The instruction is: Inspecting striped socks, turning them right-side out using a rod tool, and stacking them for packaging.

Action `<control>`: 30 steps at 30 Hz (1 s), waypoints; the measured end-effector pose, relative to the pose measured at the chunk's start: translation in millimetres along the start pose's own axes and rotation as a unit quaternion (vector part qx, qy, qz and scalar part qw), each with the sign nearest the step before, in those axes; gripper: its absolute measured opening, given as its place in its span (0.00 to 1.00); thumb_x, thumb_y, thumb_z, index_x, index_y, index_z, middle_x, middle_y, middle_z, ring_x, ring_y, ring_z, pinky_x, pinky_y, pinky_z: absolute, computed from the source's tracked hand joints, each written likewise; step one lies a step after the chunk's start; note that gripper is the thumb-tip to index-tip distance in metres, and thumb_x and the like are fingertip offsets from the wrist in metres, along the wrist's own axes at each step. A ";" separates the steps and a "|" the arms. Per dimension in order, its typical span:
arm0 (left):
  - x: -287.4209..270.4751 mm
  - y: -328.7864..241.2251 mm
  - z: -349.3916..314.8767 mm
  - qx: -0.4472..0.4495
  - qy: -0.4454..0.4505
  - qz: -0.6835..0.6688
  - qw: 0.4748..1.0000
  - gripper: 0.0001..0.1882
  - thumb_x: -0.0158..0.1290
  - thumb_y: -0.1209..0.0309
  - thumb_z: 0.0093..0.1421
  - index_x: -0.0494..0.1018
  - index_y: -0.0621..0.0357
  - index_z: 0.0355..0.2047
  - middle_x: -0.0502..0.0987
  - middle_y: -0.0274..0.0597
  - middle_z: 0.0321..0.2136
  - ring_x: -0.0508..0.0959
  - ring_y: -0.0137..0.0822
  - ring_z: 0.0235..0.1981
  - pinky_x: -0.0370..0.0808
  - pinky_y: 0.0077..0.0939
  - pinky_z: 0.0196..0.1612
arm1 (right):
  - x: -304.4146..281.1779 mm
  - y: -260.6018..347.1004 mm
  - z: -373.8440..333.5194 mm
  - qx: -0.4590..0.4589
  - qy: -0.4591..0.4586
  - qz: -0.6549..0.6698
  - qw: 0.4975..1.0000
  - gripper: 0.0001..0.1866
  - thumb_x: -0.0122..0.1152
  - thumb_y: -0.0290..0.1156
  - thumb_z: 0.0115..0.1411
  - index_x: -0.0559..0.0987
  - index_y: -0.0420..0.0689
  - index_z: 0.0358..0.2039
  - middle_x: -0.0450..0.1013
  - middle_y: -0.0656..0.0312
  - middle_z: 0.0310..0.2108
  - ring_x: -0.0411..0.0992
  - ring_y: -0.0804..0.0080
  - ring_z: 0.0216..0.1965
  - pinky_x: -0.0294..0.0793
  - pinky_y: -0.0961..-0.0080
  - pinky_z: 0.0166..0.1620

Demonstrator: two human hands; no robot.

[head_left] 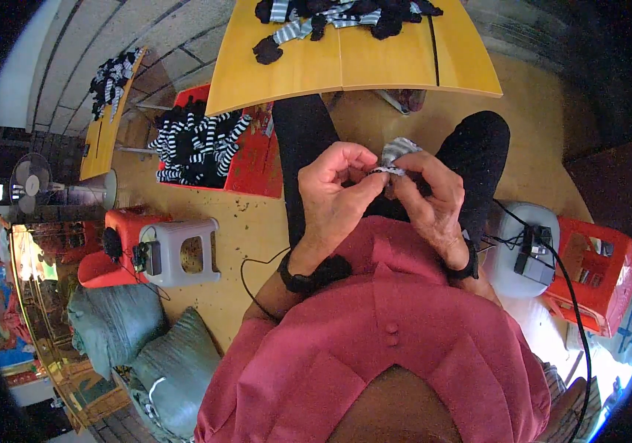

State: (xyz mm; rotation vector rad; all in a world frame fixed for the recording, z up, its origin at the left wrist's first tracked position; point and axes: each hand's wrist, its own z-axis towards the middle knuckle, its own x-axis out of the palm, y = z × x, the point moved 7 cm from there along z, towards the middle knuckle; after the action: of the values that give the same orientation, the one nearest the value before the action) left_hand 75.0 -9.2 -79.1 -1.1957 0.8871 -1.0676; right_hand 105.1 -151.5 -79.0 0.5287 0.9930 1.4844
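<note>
In front of my lap I hold a small grey-and-white striped knit piece (399,150), perhaps a sock, between both hands. My left hand (337,184) pinches its near edge with thumb and fingertips. My right hand (430,190) grips the other side of that edge, fingers bent and close to the left thumb. The striped part stands up above the fingertips, and part of the piece is hidden by my fingers. Similar striped knit pieces with black ends (294,31) lie piled on the yellow table (286,74) ahead of me.
A red box (253,166) at the left holds many black-and-white striped knits (194,144). Grey stools (179,251) (523,247) stand on both sides, carrying small black devices and cables. Stuffed sacks (183,369), a fan (30,181) and another table (102,140) are farther left.
</note>
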 end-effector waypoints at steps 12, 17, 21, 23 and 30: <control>2.2 -16.5 1.4 0.124 -0.016 0.135 0.983 0.18 0.52 0.83 0.45 0.70 0.60 0.39 0.77 0.37 0.25 0.73 0.20 0.25 0.70 0.15 0.29 | 12.1 -6.3 -2.6 0.093 0.117 0.039 0.988 0.06 0.56 0.24 0.49 0.73 0.37 0.29 0.70 0.55 0.21 0.71 0.65 0.22 0.69 0.72 0.26; -0.4 9.9 8.3 -0.042 0.021 0.004 0.999 0.20 0.53 0.84 0.46 0.66 0.61 0.42 0.77 0.40 0.27 0.72 0.19 0.24 0.68 0.12 0.28 | 12.6 -15.7 -4.5 0.114 0.084 -0.012 0.990 0.06 0.56 0.24 0.49 0.73 0.37 0.29 0.71 0.54 0.22 0.71 0.62 0.22 0.69 0.72 0.26; -1.1 14.7 10.8 -0.074 0.026 -0.061 0.995 0.20 0.55 0.85 0.46 0.66 0.61 0.40 0.77 0.41 0.27 0.71 0.19 0.24 0.66 0.11 0.26 | 7.8 -17.4 -5.0 0.104 0.048 0.001 0.993 0.06 0.56 0.24 0.50 0.74 0.37 0.30 0.72 0.53 0.23 0.72 0.62 0.23 0.70 0.72 0.27; 1.9 20.8 8.4 -0.117 0.039 -0.123 0.985 0.20 0.54 0.85 0.45 0.66 0.60 0.40 0.76 0.39 0.27 0.70 0.20 0.22 0.65 0.11 0.24 | 7.0 -21.0 -5.3 0.112 0.043 0.021 0.993 0.06 0.55 0.24 0.50 0.74 0.37 0.30 0.72 0.53 0.23 0.72 0.63 0.24 0.70 0.73 0.28; 12.6 34.4 6.6 -0.221 0.178 -0.317 0.905 0.16 0.53 0.83 0.45 0.68 0.60 0.37 0.74 0.35 0.26 0.65 0.20 0.18 0.62 0.12 0.21 | 11.9 -30.8 -7.7 0.174 0.029 0.107 0.979 0.06 0.55 0.25 0.52 0.75 0.36 0.30 0.71 0.60 0.21 0.68 0.77 0.22 0.67 0.80 0.26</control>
State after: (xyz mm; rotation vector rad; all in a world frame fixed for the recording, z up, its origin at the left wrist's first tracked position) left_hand 90.5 -18.2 -111.7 -1.7750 1.0899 -1.7097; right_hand 114.2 -144.7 -110.9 0.8694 1.2840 1.5279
